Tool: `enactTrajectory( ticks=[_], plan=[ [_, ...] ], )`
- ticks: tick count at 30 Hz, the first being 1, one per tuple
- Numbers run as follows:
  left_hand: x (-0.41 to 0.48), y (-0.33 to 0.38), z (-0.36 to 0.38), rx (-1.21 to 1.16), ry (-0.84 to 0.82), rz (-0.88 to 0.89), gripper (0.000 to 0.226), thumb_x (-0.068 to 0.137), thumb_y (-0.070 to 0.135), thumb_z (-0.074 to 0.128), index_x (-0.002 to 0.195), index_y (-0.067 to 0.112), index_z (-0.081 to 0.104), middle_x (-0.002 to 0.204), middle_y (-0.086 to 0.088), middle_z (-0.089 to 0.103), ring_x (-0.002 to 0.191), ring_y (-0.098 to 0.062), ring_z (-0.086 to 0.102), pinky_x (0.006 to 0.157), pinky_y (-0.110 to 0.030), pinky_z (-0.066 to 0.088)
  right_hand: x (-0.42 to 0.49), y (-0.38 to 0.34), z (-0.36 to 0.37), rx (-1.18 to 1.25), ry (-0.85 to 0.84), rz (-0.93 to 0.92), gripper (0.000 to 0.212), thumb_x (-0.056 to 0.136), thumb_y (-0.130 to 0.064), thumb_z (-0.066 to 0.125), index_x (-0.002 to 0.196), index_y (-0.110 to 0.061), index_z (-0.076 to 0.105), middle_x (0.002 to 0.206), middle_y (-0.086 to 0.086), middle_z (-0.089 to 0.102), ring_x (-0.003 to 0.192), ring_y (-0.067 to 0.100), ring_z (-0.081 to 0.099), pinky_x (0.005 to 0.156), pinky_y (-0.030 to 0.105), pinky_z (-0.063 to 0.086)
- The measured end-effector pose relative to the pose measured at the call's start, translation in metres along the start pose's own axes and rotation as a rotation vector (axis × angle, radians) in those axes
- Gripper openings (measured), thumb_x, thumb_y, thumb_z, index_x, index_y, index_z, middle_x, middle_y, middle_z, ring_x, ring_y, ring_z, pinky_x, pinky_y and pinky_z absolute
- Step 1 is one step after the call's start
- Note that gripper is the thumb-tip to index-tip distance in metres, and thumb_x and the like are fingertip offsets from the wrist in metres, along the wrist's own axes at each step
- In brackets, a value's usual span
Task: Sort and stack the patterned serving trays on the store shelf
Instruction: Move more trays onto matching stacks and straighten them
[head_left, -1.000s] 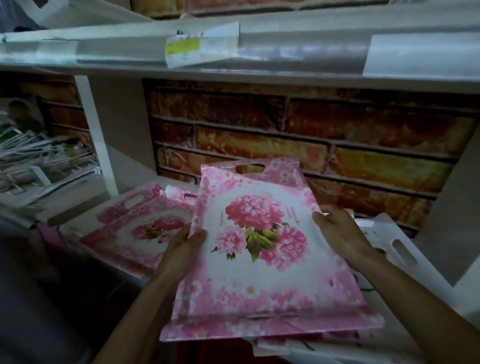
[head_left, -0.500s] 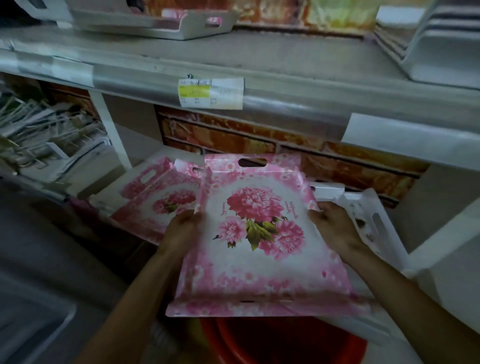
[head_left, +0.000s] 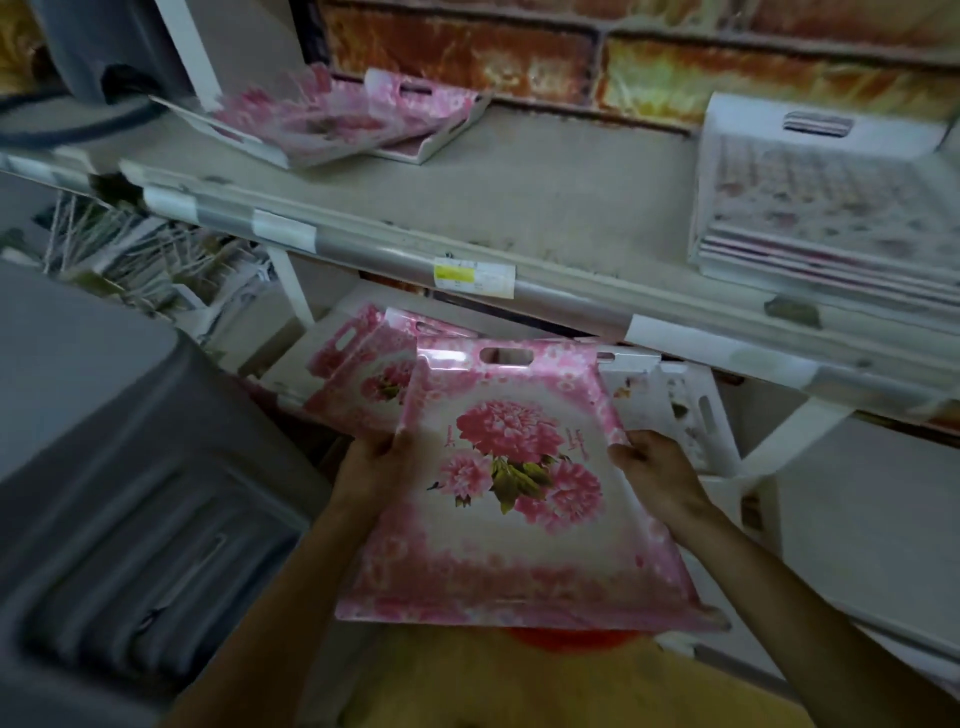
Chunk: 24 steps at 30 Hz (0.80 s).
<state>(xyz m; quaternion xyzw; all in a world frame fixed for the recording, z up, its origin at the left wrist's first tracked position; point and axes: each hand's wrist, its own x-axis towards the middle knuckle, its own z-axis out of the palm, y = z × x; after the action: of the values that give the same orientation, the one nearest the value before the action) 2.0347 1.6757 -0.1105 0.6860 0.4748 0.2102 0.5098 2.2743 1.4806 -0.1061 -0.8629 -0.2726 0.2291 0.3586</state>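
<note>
I hold a pink serving tray (head_left: 514, 499) printed with large pink peonies in front of the lower shelf, tilted toward me. My left hand (head_left: 371, 465) grips its left edge and my right hand (head_left: 657, 467) grips its right edge. Behind it on the lower shelf lie more pink flowered trays (head_left: 363, 369) on the left and white trays (head_left: 685, 405) on the right. On the upper shelf (head_left: 519, 208) a loose pile of pink trays (head_left: 332, 119) rests at the back left, and a neat stack of pale patterned trays (head_left: 831, 197) stands at the right.
A yellow price label (head_left: 472, 275) is stuck on the upper shelf's front rail. A grey plastic crate (head_left: 119, 493) fills the left foreground. White wire racks (head_left: 156, 265) sit on the far left. Something red (head_left: 561, 636) shows below the held tray. Brick-pattern wall behind.
The view has risen, so the upper shelf and its tray piles now show. The pink tray stays gripped in both hands, drawn slightly back out from the lower shelf.
</note>
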Motion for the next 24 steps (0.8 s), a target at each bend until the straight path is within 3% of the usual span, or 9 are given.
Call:
enactTrajectory(
  ticks=[2, 5, 9, 13, 18, 21, 24],
  plan=[
    [-0.016, 0.009, -0.011, 0.016, -0.005, -0.042, 0.029, 0.099, 0.03, 0.051, 0.087, 0.009, 0.067, 0.075, 0.001, 0.064, 0.071, -0.009, 0.058, 0.067, -0.028, 0.045, -0.015, -0.008, -0.008, 0.012, -0.012, 0.0, 0.042, 0.094, -0.016, 0.054, 0.057, -0.02, 0.036, 0.05, -0.004, 0.034, 0.047, 0.014, 0.036, 0.053, 0.029, 0.028],
    [-0.04, 0.023, -0.025, 0.08, 0.01, -0.058, 0.03, 0.099, 0.029, 0.05, 0.081, 0.009, 0.065, 0.07, 0.003, 0.062, 0.066, -0.01, 0.055, 0.064, -0.027, 0.042, -0.037, -0.018, -0.018, -0.005, -0.028, 0.004, 0.04, 0.094, -0.018, 0.055, 0.059, -0.019, 0.037, 0.052, -0.002, 0.035, 0.048, 0.015, 0.037, 0.054, 0.03, 0.027],
    [-0.079, 0.037, -0.04, 0.154, 0.061, -0.068, 0.029, 0.099, 0.028, 0.051, 0.078, 0.01, 0.062, 0.076, -0.01, 0.061, 0.069, -0.02, 0.055, 0.062, -0.028, 0.04, -0.068, -0.024, -0.029, -0.027, -0.057, -0.004, 0.035, 0.093, -0.021, 0.056, 0.064, -0.014, 0.039, 0.059, 0.003, 0.04, 0.054, 0.018, 0.043, 0.057, 0.032, 0.03],
    [-0.126, 0.049, -0.053, 0.165, 0.14, -0.087, 0.037, 0.097, 0.028, 0.054, 0.074, 0.0, 0.063, 0.069, -0.008, 0.06, 0.062, -0.017, 0.052, 0.052, -0.025, 0.036, -0.1, -0.032, -0.043, -0.009, -0.099, -0.028, 0.031, 0.092, -0.022, 0.056, 0.066, -0.009, 0.045, 0.061, 0.008, 0.044, 0.057, 0.02, 0.046, 0.06, 0.032, 0.032],
    [-0.175, 0.06, -0.074, 0.157, 0.22, -0.069, 0.031, 0.097, 0.03, 0.054, 0.072, 0.012, 0.061, 0.069, -0.007, 0.063, 0.062, -0.016, 0.055, 0.058, -0.025, 0.04, -0.134, -0.056, -0.062, -0.004, -0.131, -0.15, 0.041, 0.096, -0.019, 0.054, 0.061, -0.017, 0.032, 0.055, -0.001, 0.03, 0.05, 0.016, 0.033, 0.057, 0.031, 0.025],
    [-0.198, 0.071, -0.086, 0.159, 0.279, -0.061, 0.04, 0.097, 0.027, 0.054, 0.062, 0.009, 0.051, 0.059, -0.005, 0.05, 0.054, -0.016, 0.045, 0.052, -0.026, 0.032, -0.148, -0.069, -0.07, 0.047, -0.131, -0.202, 0.041, 0.095, -0.02, 0.054, 0.062, -0.017, 0.031, 0.053, -0.004, 0.029, 0.047, 0.013, 0.03, 0.054, 0.029, 0.024],
    [-0.215, 0.085, -0.096, 0.167, 0.306, -0.047, 0.038, 0.097, 0.027, 0.053, 0.065, 0.007, 0.053, 0.062, -0.008, 0.05, 0.055, -0.018, 0.045, 0.052, -0.027, 0.033, -0.156, -0.076, -0.075, 0.061, -0.13, -0.229, 0.043, 0.094, -0.024, 0.056, 0.061, -0.02, 0.029, 0.051, -0.006, 0.026, 0.047, 0.014, 0.03, 0.057, 0.03, 0.025]
  ],
)
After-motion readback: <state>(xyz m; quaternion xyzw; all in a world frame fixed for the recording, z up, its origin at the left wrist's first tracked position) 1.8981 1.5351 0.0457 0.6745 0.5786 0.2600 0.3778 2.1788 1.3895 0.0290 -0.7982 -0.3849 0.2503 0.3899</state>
